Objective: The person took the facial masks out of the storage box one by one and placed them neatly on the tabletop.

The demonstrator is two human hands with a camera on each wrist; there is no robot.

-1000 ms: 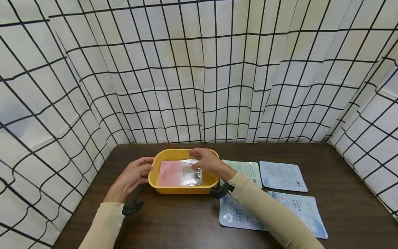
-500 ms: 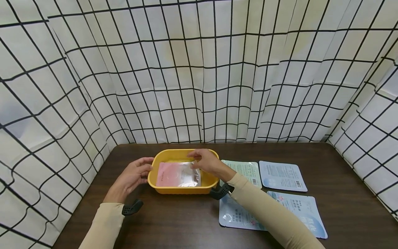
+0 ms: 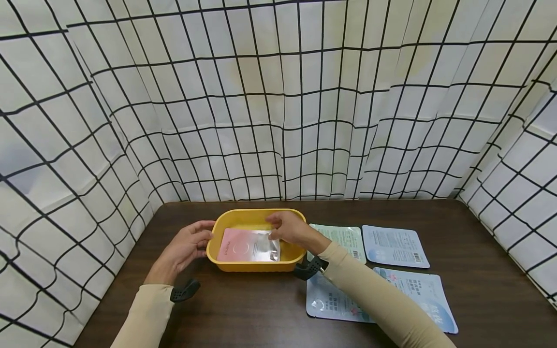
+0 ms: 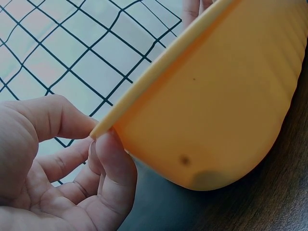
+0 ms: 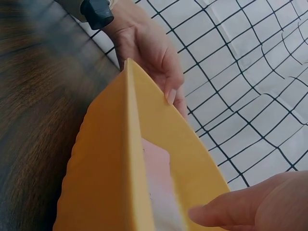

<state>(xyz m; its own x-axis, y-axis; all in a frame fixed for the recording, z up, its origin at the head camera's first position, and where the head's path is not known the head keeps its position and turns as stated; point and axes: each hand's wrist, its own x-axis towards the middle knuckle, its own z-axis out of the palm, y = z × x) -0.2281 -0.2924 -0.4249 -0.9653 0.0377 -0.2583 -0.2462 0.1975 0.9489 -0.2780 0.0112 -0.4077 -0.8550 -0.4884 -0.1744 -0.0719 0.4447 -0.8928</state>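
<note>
A yellow plastic tub (image 3: 250,266) stands on the dark wooden table. In it lies a pink and silver sachet, apparently a face-mask packet (image 3: 239,245), whose pink end also shows in the right wrist view. My left hand (image 3: 184,245) is at the tub's left end; in the left wrist view its thumb and a finger pinch the rim (image 4: 144,86). My right hand (image 3: 293,228) reaches over the tub's right side, thumb and fingers spread apart. Its thumb (image 5: 211,211) overlaps the packet's silver end in the head view. Nothing shows between those fingers.
Right of the tub lie a green packet (image 3: 344,237), a pale blue packet (image 3: 395,245) and two larger blue packets (image 3: 422,295), (image 3: 330,299), partly under my right forearm. A white curtain (image 3: 261,121) with black grid lines hangs behind the table (image 3: 243,309).
The pink packet has sunk lower in the tub and shifted slightly left and toward me. My right hand has dipped slightly; my left hand stays at the rim.
</note>
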